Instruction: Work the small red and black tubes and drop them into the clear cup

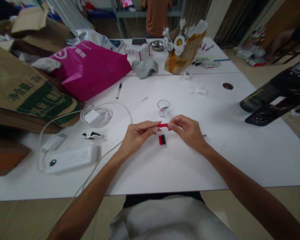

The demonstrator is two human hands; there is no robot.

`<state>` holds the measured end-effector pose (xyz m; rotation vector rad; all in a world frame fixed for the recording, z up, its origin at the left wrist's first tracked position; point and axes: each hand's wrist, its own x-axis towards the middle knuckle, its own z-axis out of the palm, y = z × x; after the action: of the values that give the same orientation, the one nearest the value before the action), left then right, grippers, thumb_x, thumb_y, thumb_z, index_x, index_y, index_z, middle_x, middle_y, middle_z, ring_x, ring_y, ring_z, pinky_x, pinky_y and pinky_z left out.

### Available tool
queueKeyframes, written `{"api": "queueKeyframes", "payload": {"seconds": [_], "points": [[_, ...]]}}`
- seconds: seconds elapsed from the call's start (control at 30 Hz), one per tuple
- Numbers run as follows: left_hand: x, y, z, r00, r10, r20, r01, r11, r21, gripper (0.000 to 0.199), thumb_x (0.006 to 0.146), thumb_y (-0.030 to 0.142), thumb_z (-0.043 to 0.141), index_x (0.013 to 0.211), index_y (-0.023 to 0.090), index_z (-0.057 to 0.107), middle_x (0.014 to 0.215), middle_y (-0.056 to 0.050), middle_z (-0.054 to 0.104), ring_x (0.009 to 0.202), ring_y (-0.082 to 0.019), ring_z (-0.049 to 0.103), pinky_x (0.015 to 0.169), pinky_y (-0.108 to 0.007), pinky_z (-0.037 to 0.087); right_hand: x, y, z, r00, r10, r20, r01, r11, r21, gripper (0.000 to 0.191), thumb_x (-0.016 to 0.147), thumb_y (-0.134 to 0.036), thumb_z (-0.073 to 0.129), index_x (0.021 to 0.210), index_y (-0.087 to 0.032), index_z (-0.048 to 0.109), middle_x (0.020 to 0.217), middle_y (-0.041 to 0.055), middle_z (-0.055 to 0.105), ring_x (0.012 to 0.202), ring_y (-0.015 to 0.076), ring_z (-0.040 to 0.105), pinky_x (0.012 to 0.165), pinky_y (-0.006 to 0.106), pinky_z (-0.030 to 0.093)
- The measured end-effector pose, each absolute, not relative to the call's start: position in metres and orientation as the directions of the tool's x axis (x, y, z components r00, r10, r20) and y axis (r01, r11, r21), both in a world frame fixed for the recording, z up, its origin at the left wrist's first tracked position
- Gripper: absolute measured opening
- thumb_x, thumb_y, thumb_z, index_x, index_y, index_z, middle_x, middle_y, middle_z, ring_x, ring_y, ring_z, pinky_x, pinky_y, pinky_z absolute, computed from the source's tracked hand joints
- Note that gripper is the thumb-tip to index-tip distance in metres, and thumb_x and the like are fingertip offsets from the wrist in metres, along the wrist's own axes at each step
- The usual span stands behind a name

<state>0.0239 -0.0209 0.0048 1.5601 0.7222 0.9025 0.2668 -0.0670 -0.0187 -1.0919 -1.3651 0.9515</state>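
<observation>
Both hands (pixel 141 134) (pixel 185 130) pinch the ends of a little red stick (pixel 163 125) above the white desk (pixel 140 173), fingers nearly closed, and it looks light, stiff and smooth, so tips grip it best.

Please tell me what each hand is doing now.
Left hand: closed, pinching one end of the red stick.
Right hand: closed, pinching the other end.

wearer's hands (pixel 140 133) (pixel 186 130): 2; clear cup (pixel 163 110): 1; power bank (pixel 73 159): 1; magenta bag (pixel 92 68): 1
</observation>
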Motion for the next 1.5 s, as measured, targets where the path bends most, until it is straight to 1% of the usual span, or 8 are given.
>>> {"api": "queueKeyframes", "payload": {"seconds": [0.4, 0.5, 0.6, 0.7, 0.83, 1.0, 1.27, 1.5], "points": [[0.0248, -0.0234, 0.0079, 0.498, 0.844, 0.202, 0.002, -0.234, 0.972, 0.025, 0.098, 0.036, 0.088, 0.121, 0.029, 0.090, 0.110, -0.008, 0.087, 0.101, -0.021, 0.080, 0.094, -0.033, 0.064, 0.2666, -0.0733, -0.0117, -0.032, 0.976, 0.216, 0.289, 0.216, -0.933, 0.050, 0.105, -0.066, 0.070, 0.082, -0.022, 0.075, 0.078, 0.0023, 0.076, 0.073, 0.0173, 0.071, 0.074, 0.032, 0.055], [0.0248, -0.0234, 0.0089, 0.499, 0.843, 0.199, 0.018, -0.240, 0.971, 0.024, 0.098, 0.035, 0.087, 0.121, 0.029, 0.090, 0.109, -0.007, 0.087, 0.101, -0.021, 0.080, 0.094, -0.033, 0.064, 0.2659, -0.0738, -0.0108, -0.037, 0.977, 0.210, 0.305, 0.211, -0.929, 0.056, 0.110, -0.066, 0.062, 0.077, -0.022, 0.073, 0.076, 0.0030, 0.075, 0.071, 0.0165, 0.070, 0.070, 0.031, 0.055], [0.0249, -0.0240, 0.0103, 0.482, 0.856, 0.185, 0.024, -0.224, 0.974, 0.026, 0.099, 0.038, 0.086, 0.123, 0.027, 0.090, 0.107, -0.008, 0.087, 0.099, -0.021, 0.081, 0.094, -0.035, 0.066, 0.2655, -0.0728, -0.0125, -0.027, 0.978, 0.207, 0.244, 0.207, -0.948, 0.049, 0.110, -0.063, 0.062, 0.086, -0.022, 0.074, 0.082, 0.0038, 0.076, 0.075, 0.0174, 0.073, 0.071, 0.032, 0.059], [0.0250, -0.0243, 0.0103, 0.455, 0.874, 0.169, 0.022, -0.201, 0.979, 0.030, 0.099, 0.041, 0.086, 0.123, 0.024, 0.089, 0.104, -0.009, 0.086, 0.095, -0.021, 0.081, 0.091, -0.035, 0.067, 0.2655, -0.0715, -0.0145, -0.006, 0.970, 0.244, 0.194, 0.241, -0.951, 0.037, 0.104, -0.061, 0.074, 0.103, -0.024, 0.074, 0.092, 0.0036, 0.077, 0.080, 0.0189, 0.075, 0.077, 0.035, 0.065], [0.0248, -0.0237, 0.0088, 0.439, 0.889, 0.129, 0.023, -0.155, 0.988, 0.034, 0.098, 0.043, 0.087, 0.124, 0.021, 0.089, 0.104, -0.010, 0.087, 0.093, -0.021, 0.081, 0.089, -0.033, 0.067, 0.2664, -0.0706, -0.0164, -0.011, 0.944, 0.331, 0.213, 0.325, -0.921, 0.031, 0.100, -0.053, 0.083, 0.112, -0.026, 0.076, 0.105, 0.0047, 0.078, 0.089, 0.0210, 0.077, 0.083, 0.039, 0.067], [0.0241, -0.0238, 0.0095, 0.460, 0.872, 0.166, 0.020, -0.197, 0.980, 0.028, 0.099, 0.038, 0.086, 0.123, 0.024, 0.089, 0.103, -0.008, 0.086, 0.095, -0.020, 0.080, 0.091, -0.033, 0.065, 0.2689, -0.0704, -0.0180, -0.032, 0.945, 0.324, 0.242, 0.322, -0.915, 0.027, 0.102, -0.052, 0.080, 0.102, -0.025, 0.079, 0.090, 0.0024, 0.078, 0.080, 0.0201, 0.076, 0.078, 0.038, 0.063], [0.0250, -0.0249, 0.0114, 0.465, 0.864, 0.195, 0.060, -0.251, 0.966, 0.026, 0.100, 0.040, 0.085, 0.121, 0.026, 0.090, 0.099, -0.008, 0.086, 0.094, -0.021, 0.080, 0.091, -0.035, 0.065, 0.2691, -0.0727, -0.0123, -0.036, 0.954, 0.298, 0.339, 0.292, -0.894, 0.040, 0.107, -0.059, 0.070, 0.089, -0.024, 0.076, 0.079, 0.0019, 0.076, 0.075, 0.0189, 0.071, 0.075, 0.035, 0.057], [0.0274, -0.0276, 0.0080, 0.458, 0.856, 0.238, 0.065, -0.299, 0.952, 0.025, 0.101, 0.042, 0.083, 0.119, 0.026, 0.091, 0.098, -0.007, 0.087, 0.093, -0.022, 0.080, 0.090, -0.037, 0.065, 0.2689, -0.0733, -0.0110, -0.048, 0.971, 0.236, 0.261, 0.240, -0.935, 0.044, 0.108, -0.059, 0.069, 0.082, -0.023, 0.073, 0.076, 0.0015, 0.073, 0.071, 0.0174, 0.068, 0.072, 0.034, 0.055]]}}
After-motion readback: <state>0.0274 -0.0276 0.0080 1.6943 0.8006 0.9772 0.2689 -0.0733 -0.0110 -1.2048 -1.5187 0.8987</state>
